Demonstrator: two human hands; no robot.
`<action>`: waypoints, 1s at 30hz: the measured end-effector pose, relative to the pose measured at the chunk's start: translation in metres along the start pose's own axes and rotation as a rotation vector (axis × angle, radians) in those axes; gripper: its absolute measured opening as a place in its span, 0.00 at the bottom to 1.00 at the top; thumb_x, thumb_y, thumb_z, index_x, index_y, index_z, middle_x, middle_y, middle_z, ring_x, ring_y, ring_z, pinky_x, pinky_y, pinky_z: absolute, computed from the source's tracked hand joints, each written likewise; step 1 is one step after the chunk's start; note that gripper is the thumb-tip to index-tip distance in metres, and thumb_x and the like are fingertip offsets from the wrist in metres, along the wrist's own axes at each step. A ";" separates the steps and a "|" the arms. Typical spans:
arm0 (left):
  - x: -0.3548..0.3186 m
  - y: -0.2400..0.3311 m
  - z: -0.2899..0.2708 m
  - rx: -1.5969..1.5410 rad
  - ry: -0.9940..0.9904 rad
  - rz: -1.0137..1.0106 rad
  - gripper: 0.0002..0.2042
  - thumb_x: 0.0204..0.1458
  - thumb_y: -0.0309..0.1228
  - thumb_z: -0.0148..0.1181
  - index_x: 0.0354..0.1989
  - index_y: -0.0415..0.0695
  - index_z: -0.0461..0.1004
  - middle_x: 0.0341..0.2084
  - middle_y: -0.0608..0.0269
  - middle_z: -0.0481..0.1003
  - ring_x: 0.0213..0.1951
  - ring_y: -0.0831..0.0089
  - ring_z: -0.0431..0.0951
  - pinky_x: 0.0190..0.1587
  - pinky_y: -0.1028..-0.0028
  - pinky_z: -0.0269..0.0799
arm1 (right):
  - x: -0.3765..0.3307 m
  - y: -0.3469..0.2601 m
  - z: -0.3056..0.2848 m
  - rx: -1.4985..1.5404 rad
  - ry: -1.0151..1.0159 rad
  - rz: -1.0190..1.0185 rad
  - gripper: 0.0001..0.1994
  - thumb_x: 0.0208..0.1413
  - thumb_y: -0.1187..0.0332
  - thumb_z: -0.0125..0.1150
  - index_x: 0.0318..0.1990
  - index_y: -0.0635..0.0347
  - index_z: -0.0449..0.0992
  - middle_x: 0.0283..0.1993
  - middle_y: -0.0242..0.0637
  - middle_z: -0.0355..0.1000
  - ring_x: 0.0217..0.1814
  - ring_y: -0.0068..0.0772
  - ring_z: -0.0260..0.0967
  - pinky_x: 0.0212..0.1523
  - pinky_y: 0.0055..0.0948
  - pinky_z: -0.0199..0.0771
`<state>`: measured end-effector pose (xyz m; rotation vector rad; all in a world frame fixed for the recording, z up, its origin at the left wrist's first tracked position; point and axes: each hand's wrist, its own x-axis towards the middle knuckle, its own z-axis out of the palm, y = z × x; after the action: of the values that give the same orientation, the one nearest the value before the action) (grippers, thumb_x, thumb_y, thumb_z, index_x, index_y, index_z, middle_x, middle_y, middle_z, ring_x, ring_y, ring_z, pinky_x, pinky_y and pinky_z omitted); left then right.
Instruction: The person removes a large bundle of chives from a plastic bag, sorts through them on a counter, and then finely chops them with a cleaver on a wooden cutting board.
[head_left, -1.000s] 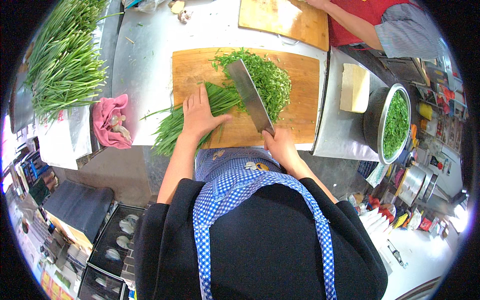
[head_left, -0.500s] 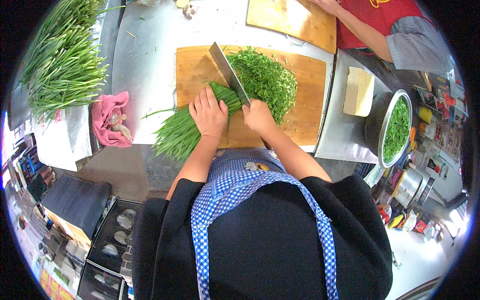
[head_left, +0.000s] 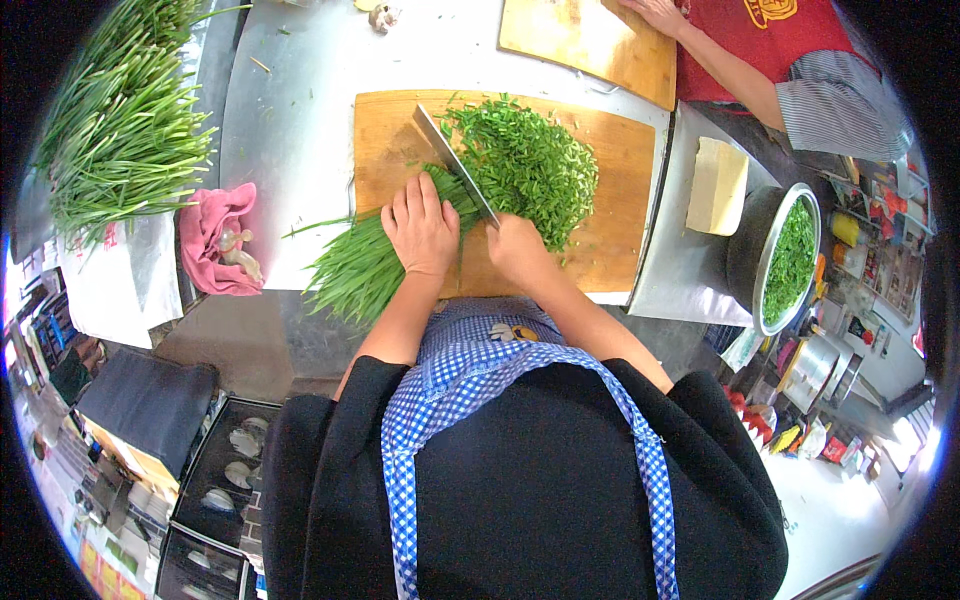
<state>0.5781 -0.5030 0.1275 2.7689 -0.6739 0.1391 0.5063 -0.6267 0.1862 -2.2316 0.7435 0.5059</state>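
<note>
**Cleaver on the chive bunch, at the middle of the board**

The wooden cutting board (head_left: 620, 200) is the landmark; everything below is placed against it.

The left hand (head_left: 420, 225) lies palm-down on the bunch of green chives (head_left: 360, 265) at the board's near-left edge, fingers together and pressing flat, seemingly to keep the stalks bundled and steady; the uncut stalk ends hang off the board's near-left corner over the steel counter (head_left: 290, 110).

The right hand (head_left: 518, 250) sits at the board's near edge, fingers clamped round the handle of the cleaver (head_left: 455, 165); the blade slants up across the board's left half, its edge meeting the bunch just past the left fingertips, so the knuckles likely serve as a guide.

Right of the blade, a heap of chopped chives (head_left: 530, 165) covers the board's centre, pushed clear of the cutting line.

Left of the board lies a pink cloth (head_left: 215, 235); further left, a pile of uncut chives (head_left: 115, 130); right of the board, a metal bowl of chopped greens (head_left: 785, 260); beyond its far edge, a second board (head_left: 590, 40) under another person's hand (head_left: 655, 12).
</note>
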 end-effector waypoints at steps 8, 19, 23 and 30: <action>-0.003 -0.002 0.003 -0.030 0.040 -0.016 0.29 0.50 0.38 0.54 0.60 0.37 0.61 0.53 0.53 0.67 0.55 0.58 0.64 0.59 0.56 0.53 | -0.028 -0.004 -0.033 0.162 0.035 -0.026 0.14 0.58 0.63 0.53 0.35 0.68 0.75 0.26 0.57 0.72 0.31 0.59 0.71 0.33 0.46 0.71; -0.004 0.000 0.002 0.005 0.015 0.000 0.26 0.51 0.37 0.54 0.59 0.41 0.64 0.52 0.59 0.68 0.54 0.63 0.66 0.58 0.58 0.54 | 0.007 -0.017 0.005 0.044 -0.007 0.000 0.12 0.53 0.68 0.53 0.31 0.71 0.76 0.31 0.63 0.73 0.36 0.64 0.73 0.41 0.51 0.73; -0.004 0.000 0.001 -0.004 0.018 -0.009 0.27 0.51 0.38 0.53 0.60 0.40 0.63 0.53 0.58 0.68 0.54 0.63 0.65 0.59 0.58 0.53 | 0.031 -0.018 0.000 0.139 0.019 0.008 0.12 0.52 0.67 0.55 0.31 0.71 0.76 0.31 0.63 0.72 0.36 0.65 0.72 0.42 0.51 0.73; 0.000 -0.011 -0.014 -0.165 -0.163 0.032 0.41 0.50 0.53 0.56 0.65 0.36 0.53 0.58 0.48 0.61 0.60 0.55 0.59 0.64 0.53 0.46 | 0.004 0.039 -0.023 0.286 0.093 0.140 0.13 0.57 0.64 0.52 0.28 0.67 0.73 0.21 0.45 0.71 0.21 0.43 0.69 0.26 0.39 0.69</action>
<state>0.5826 -0.4894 0.1384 2.6309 -0.7353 -0.1317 0.4877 -0.6676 0.1796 -1.9563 0.9623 0.3401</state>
